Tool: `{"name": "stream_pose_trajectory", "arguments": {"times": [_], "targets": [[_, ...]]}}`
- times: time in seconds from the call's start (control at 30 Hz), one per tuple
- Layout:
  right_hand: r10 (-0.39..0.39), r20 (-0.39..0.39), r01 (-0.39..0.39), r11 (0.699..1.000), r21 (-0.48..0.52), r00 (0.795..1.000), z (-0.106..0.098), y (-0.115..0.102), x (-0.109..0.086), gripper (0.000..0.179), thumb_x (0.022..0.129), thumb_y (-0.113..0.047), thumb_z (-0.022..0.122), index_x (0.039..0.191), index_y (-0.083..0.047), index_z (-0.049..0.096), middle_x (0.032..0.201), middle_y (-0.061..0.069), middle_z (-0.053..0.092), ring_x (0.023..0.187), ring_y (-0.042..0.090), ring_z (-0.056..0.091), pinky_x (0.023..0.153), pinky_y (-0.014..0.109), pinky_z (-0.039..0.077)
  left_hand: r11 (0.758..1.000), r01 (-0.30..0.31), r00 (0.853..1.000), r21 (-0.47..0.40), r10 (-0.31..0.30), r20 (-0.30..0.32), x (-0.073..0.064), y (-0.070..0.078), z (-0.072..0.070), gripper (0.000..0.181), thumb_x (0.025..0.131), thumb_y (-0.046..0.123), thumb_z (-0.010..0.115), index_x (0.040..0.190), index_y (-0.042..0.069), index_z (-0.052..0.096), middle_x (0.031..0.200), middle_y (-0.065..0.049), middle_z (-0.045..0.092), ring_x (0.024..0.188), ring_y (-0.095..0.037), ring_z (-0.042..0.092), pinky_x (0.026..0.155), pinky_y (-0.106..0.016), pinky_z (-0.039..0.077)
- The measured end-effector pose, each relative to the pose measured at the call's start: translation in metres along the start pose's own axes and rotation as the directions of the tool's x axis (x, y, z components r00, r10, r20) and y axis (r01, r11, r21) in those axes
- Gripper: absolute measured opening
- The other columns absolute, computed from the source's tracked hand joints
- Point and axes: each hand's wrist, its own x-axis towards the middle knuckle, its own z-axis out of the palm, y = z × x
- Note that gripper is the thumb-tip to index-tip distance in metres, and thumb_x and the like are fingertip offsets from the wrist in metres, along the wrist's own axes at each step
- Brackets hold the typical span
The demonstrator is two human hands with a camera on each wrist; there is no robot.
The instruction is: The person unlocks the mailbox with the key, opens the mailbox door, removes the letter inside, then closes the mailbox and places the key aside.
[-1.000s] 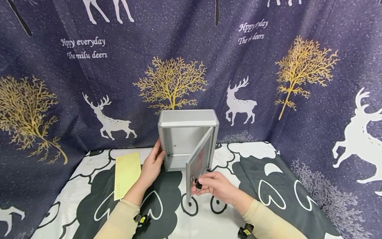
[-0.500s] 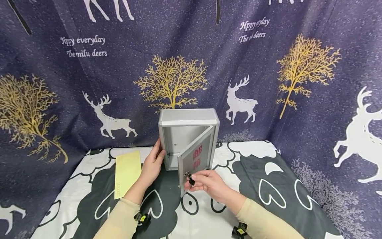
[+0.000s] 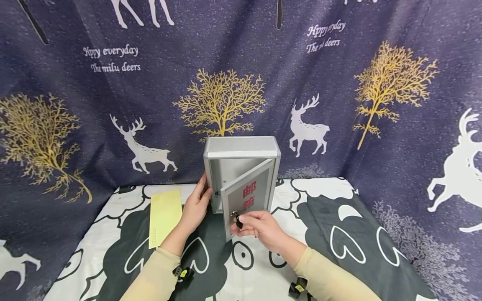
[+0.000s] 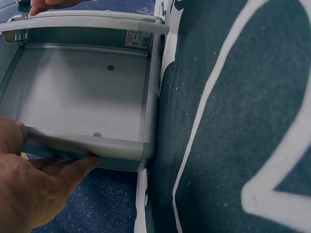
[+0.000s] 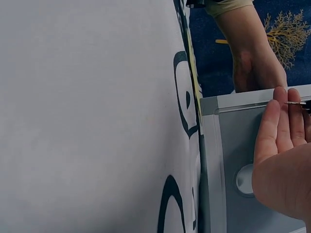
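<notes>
A silver-grey metal mailbox [image 3: 242,145] stands on the patterned cloth. Its door [image 3: 261,180], hinged on the right and marked with red characters, hangs partly open. My left hand [image 3: 195,209] rests against the mailbox's left wall, the fingers along the outside and the thumb by the front rim. Between thumb and fingers, my right hand [image 3: 261,228] pinches a black-headed key [image 3: 239,222] at the door's lock [image 3: 234,214]. How deep the key sits cannot be made out. Past the door, the left wrist view shows the bare interior back panel [image 4: 82,92].
To the left lies a yellow envelope [image 3: 165,215], partly behind the left forearm. A dark blue curtain [image 3: 241,50] with deer and trees hangs close behind the mailbox. The black-and-white cloth [image 3: 244,284] covers the surface in front.
My right hand has moved left and slightly up, swinging the door toward the box. More of the red lettering faces me. The left hand keeps its place on the mailbox.
</notes>
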Motion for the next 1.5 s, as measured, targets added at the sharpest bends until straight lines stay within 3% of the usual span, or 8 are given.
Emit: {"name": "stream_pose_trajectory", "arguments": {"times": [0.5,0.73,0.97,1.5], "targets": [[-0.002,-0.017,0.001,1.0,-0.023,1.0,0.006,-0.002,0.007,0.026,0.112,-0.018,0.067,0.12,0.004,0.079,0.105,0.011,0.085,0.102,0.023,0.083,0.093,0.04,0.067,1.0,-0.009,1.0,0.016,0.009,-0.002,0.0,-0.001,0.001,0.064,0.122,0.029,0.05,0.18,0.03,0.023,0.18,-0.009,0.035,0.16,-0.034,0.042,0.118,-0.061,0.049],[0.011,-0.086,-0.016,0.999,-0.051,0.996,0.011,0.0,0.016,0.031,0.111,-0.02,0.069,0.121,0.008,0.078,0.104,0.01,0.084,0.097,0.024,0.082,0.093,0.041,0.066,1.0,0.008,1.0,0.017,-0.008,-0.016,0.0,-0.001,0.002,0.064,0.121,0.03,0.051,0.178,0.041,0.024,0.179,-0.004,0.037,0.157,-0.032,0.046,0.117,-0.059,0.051],[0.025,-0.144,-0.03,0.999,-0.036,0.989,0.018,0.003,0.025,0.034,0.11,-0.022,0.072,0.122,0.009,0.077,0.104,0.012,0.084,0.095,0.021,0.081,0.094,0.041,0.066,1.0,-0.001,1.0,0.003,0.001,-0.01,0.0,0.0,0.002,0.064,0.122,0.026,0.051,0.18,0.031,0.025,0.179,-0.008,0.037,0.159,-0.034,0.044,0.118,-0.062,0.049],[-0.006,-0.199,-0.001,0.999,-0.037,0.98,0.023,0.006,0.043,0.039,0.109,-0.023,0.074,0.126,0.011,0.075,0.106,0.014,0.084,0.098,0.02,0.081,0.098,0.045,0.065,0.999,0.009,1.0,0.032,-0.009,-0.003,0.0,0.001,0.0,0.064,0.122,0.028,0.05,0.18,0.036,0.024,0.178,-0.008,0.039,0.157,-0.034,0.047,0.114,-0.062,0.053]]}}
